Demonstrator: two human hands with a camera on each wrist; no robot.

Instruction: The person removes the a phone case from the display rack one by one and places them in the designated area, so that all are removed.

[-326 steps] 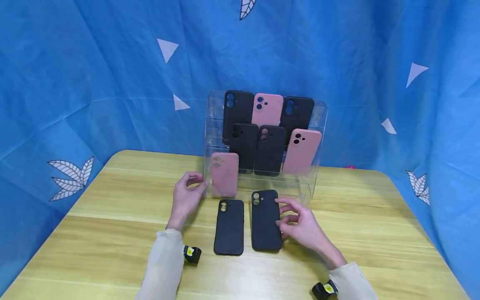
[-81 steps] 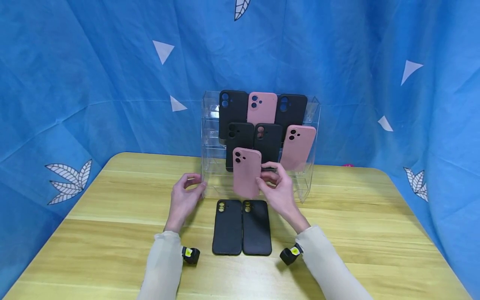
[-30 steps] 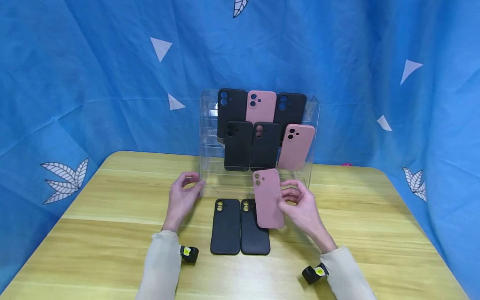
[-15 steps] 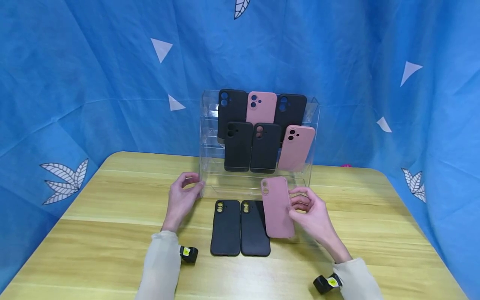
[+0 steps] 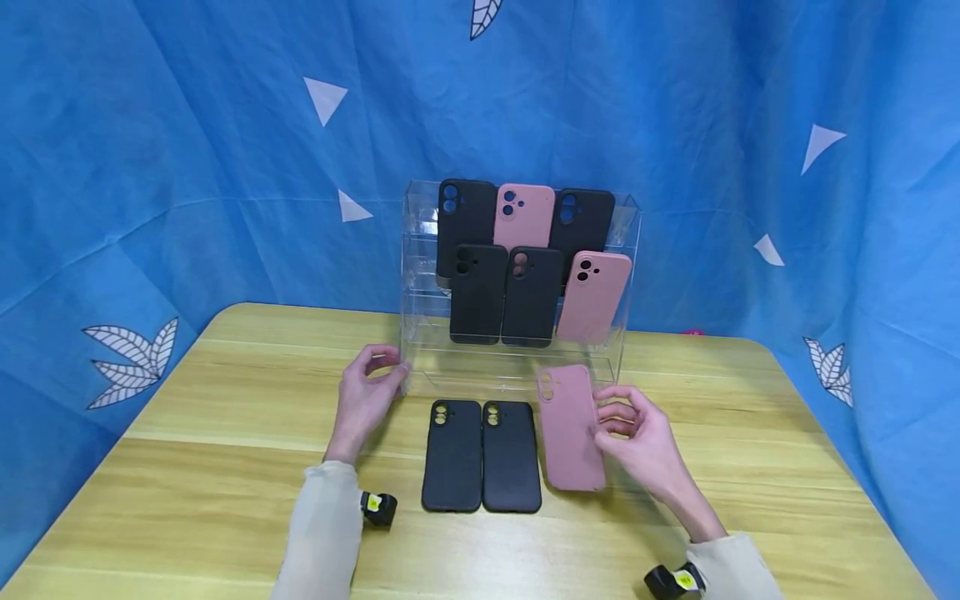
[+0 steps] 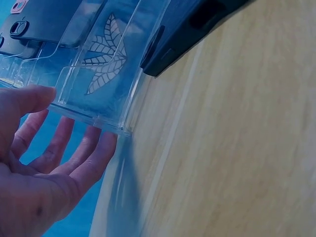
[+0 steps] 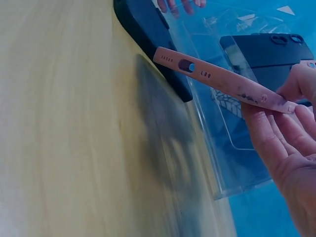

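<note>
My right hand [image 5: 637,437] pinches a pink phone case [image 5: 572,429] by its right edge, thumb on one face and fingers behind. In the right wrist view the pink phone case [image 7: 217,79] hangs over the table, its lower edge showing a port cutout. Just left of it two black phone cases [image 5: 452,457] lie side by side on the table. My left hand [image 5: 367,400] holds the left side of a clear tiered display stand [image 5: 517,364]; in the left wrist view its thumb and fingertips [image 6: 106,145] lie on either side of the stand's edge.
Several black and pink phone cases stand in the upper tiers, such as a black case [image 5: 477,296] and a pink case [image 5: 596,298]. The wooden table [image 5: 225,467] extends to both sides. A blue cloth [image 5: 225,125] hangs behind.
My right hand has lifted the pink phone case off the stand's front tier and carried it right and toward me, past the two black cases. The left hand stays at the stand.
</note>
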